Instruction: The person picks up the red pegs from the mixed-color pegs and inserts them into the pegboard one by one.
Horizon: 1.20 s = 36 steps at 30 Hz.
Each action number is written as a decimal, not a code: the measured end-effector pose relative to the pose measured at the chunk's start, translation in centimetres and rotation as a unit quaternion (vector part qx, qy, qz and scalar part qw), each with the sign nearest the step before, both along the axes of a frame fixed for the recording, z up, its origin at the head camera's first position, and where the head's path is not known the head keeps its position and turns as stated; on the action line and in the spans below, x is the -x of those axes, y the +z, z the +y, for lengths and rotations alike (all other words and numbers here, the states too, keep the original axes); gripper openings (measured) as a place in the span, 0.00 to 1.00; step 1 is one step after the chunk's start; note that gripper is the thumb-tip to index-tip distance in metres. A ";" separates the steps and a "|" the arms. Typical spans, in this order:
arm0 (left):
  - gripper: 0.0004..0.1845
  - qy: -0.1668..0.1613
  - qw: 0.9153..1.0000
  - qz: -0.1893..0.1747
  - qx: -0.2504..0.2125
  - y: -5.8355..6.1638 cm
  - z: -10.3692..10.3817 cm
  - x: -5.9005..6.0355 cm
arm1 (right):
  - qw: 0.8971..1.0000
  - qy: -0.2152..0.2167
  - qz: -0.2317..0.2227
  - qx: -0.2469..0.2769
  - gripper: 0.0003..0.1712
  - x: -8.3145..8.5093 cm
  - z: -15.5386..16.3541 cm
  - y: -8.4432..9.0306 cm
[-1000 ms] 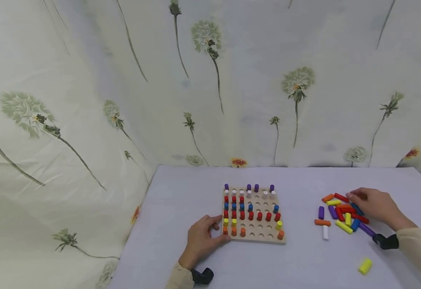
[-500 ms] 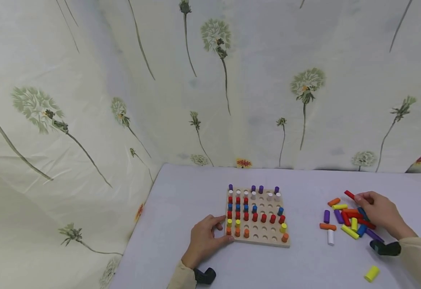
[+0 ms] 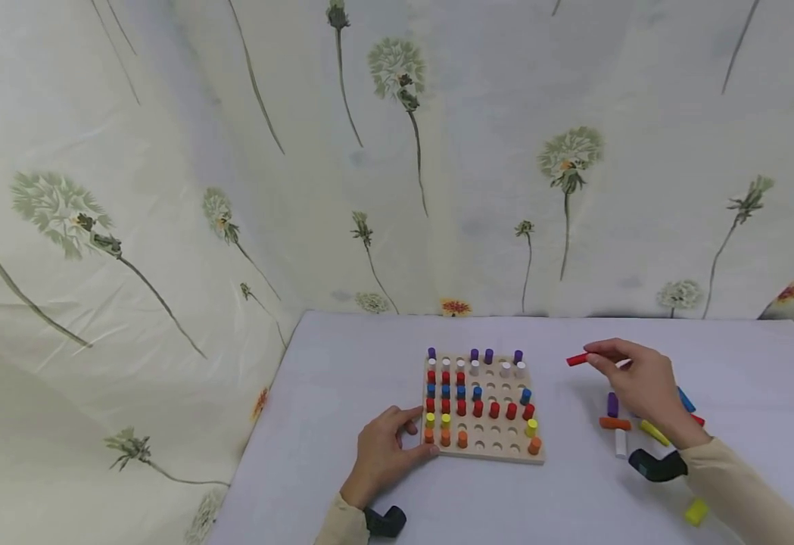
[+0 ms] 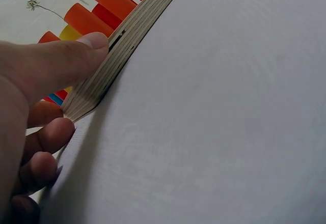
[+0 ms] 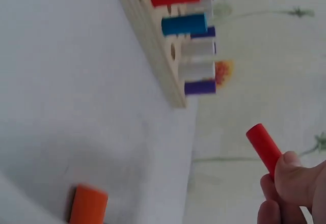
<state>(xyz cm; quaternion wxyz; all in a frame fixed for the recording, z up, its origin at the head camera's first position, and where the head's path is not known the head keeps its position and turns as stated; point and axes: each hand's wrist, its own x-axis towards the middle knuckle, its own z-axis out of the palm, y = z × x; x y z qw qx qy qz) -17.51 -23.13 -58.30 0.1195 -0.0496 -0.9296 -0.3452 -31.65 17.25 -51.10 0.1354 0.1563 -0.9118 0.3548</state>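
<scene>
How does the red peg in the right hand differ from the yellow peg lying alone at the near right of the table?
The red peg is pinched by the right hand above the table; the yellow peg lies untouched on it. The red peg looks slimmer and longer, the yellow peg stubbier. Both are plain cylinders off the pegboard.

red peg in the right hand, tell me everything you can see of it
The red peg is a short, smooth cylinder, painted glossy red, likely wood. The right hand pinches one end between its fingertips; the other end juts free. It is held in the air above the table, roughly level in the head view, to the right of the pegboard, touching nothing else.
</scene>
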 end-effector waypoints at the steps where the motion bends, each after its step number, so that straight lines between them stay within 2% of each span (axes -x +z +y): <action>1: 0.33 -0.001 1.000 0.000 -0.001 0.0 0.0 0.0 | 1.000 0.009 0.005 0.001 0.12 -0.2 -1.0 0.2; 8: 0.33 -0.001 1.000 -0.003 0.004 0.1 0.0 -0.1 | 0.998 0.064 -0.012 0.012 0.10 -0.8 -6.5 0.5; 16: 0.33 0.001 1.000 -0.010 0.002 0.1 0.2 -0.1 | 0.990 0.135 -0.040 -0.006 0.06 -0.2 -10.2 -0.2; 26: 0.34 -0.001 1.000 0.003 0.006 0.3 0.0 -0.1 | 0.985 0.160 -0.070 -0.012 0.04 0.9 -12.5 -1.3; 36: 0.33 0.000 1.000 -0.005 0.010 0.3 0.1 -0.1 | 0.981 0.176 -0.043 -0.067 0.04 0.5 -14.0 -0.6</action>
